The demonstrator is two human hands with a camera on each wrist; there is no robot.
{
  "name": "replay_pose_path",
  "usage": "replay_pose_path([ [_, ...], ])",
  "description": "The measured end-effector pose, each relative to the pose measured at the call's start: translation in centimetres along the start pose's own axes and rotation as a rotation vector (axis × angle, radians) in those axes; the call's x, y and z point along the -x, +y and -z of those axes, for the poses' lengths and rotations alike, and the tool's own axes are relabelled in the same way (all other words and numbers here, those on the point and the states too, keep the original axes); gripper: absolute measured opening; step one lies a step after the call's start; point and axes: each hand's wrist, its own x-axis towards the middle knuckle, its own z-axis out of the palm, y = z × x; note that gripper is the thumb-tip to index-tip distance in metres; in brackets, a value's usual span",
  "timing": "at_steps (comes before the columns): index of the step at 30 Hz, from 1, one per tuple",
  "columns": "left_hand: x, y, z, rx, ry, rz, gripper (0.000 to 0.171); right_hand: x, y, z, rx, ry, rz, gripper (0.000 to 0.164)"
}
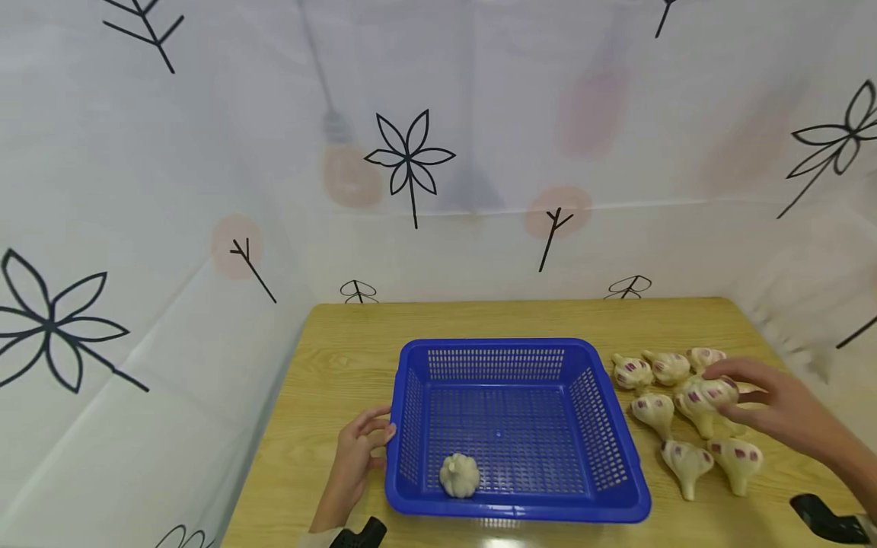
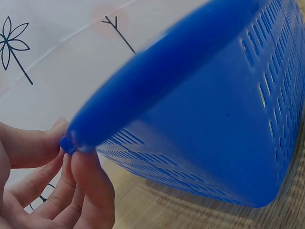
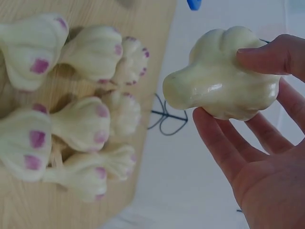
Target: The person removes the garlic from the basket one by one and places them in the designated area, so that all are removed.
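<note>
A blue plastic basket point(image 1: 517, 511) with slotted sides stands on the table, and a whitish garlic bulb point(image 1: 460, 476) lies at its front left inside. At the basket's left side, my left hand point(image 1: 356, 453) pinches the rim point(image 2: 157, 81) between thumb and fingers. My right hand point(image 1: 774, 403) is over the group of garlic at the right. It grips a pale garlic bulb point(image 3: 224, 76) between thumb and fingertips, stem sticking out. Several other bulbs with purple marks, such as one garlic bulb point(image 3: 83, 121) beside the hand, lie close together on the table.
The wooden table point(image 1: 342, 358) reaches back to a white cloth point(image 1: 473, 251) printed with dark plant outlines. This cloth also hangs along the left and right sides. Garlic bulbs sit close to the basket's right wall.
</note>
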Motion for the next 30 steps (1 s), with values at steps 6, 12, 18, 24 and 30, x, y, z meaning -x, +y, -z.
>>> replay_pose_path([
  [6,-0.1,0.0,0.2,-0.008,0.021,0.004,0.043,1.1,1.1,1.0,0.026,0.005,-0.047,0.040],
  [12,-0.3,0.0,0.1,-0.003,0.003,-0.009,0.044,1.9,1.8,2.1,0.073,0.003,-0.127,0.038],
  [18,-0.1,0.1,0.3,0.006,0.004,-0.012,0.043,2.9,2.7,1.7,0.055,-0.007,-0.194,0.035],
  [24,-0.1,0.1,0.3,0.007,0.006,0.007,0.043,4.1,4.3,1.5,0.080,-0.007,-0.252,0.034],
  [30,-0.2,-0.2,0.0,0.013,0.006,0.011,0.044,5.1,6.2,1.8,0.075,-0.009,-0.327,0.032],
])
